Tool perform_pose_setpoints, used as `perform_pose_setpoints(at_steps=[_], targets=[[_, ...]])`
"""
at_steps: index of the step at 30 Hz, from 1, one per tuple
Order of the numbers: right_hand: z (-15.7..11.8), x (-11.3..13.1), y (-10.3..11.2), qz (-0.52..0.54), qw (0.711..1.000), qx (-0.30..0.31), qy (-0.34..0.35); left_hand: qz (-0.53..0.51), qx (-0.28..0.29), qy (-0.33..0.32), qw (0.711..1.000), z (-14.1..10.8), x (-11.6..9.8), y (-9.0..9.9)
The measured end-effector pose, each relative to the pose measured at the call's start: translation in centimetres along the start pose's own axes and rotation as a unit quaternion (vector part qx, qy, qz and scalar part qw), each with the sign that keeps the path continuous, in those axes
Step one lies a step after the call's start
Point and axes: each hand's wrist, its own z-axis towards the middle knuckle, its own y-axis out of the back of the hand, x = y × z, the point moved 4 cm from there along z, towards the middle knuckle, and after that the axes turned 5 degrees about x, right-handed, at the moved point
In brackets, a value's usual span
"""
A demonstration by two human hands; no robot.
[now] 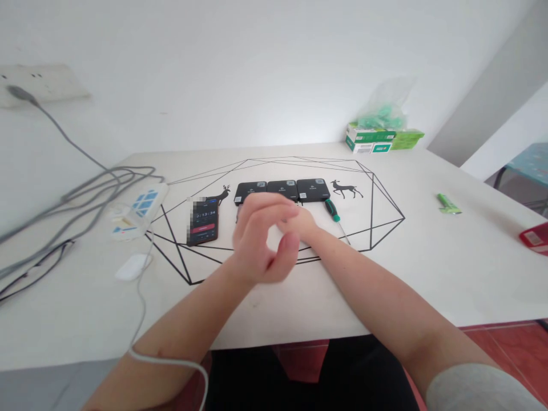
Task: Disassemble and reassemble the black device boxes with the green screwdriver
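White counter (428, 274), broad, printed with black geometric lines and deer figures; stands against a pale wall (214, 74). Grey cables (92, 205) lie looped over its left end; one runs up to a white wall socket (55, 84).

Far right of centre, by the wall: green-and-white cardboard box (370, 136), a lime-green box (407, 140) beside it, a crumpled clear plastic bag (387, 111) with green contents on top.

Left hand (265, 237): raised in front of the right, fingers curled over toward the thumb with a gap between; slightly blurred. Released, nothing seen in its grasp. Right hand (299, 222): low over the counter, partly hidden behind the left; its fingers are covered, so cannot tell whether it grips anything.

Three flat black square plastic cases (281, 187): side by side in a row at mid-counter, just beyond the hands, pale labels on their tops. Whether the right hand touches them: cannot tell.

Dark phone (208, 224) with reddish edge, left of the hands, timer display lit, screen partly pixelated. Green-and-black-handled screwdriver (332, 210): right of the hands, shaft pointing toward the near edge. Small green wrapper (448, 204): well apart, farther right.
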Motion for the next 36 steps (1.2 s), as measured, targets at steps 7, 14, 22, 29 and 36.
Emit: perform_pose_setpoints(at_steps=[7, 14, 22, 29, 36], targets=[[0.5, 0.0, -0.4, 0.015, 1.000, -0.014, -0.008, 0.180, 0.300, 0.316, 0.882, -2.5, 12.3, -7.6], [0.4, 0.2, -0.4, 0.015, 0.999, -0.025, -0.018, 0.256, 0.430, 0.359, 0.788, -2.5, 15.3, -9.4], [0.5, 0.4, -0.4, 0.005, 0.999, -0.026, -0.019, 0.231, 0.480, 0.336, 0.776, -2.5, 17.5, -10.2], [0.4, 0.5, -0.5, -0.006, 0.999, -0.038, -0.004, 0.184, 0.555, 0.293, 0.756, -1.6, 20.9, -12.4], [0.1, 1.3, -0.5, 0.001, 0.999, -0.033, 0.003, 0.146, 0.596, 0.257, 0.746, -2.0, 22.7, -13.2]])
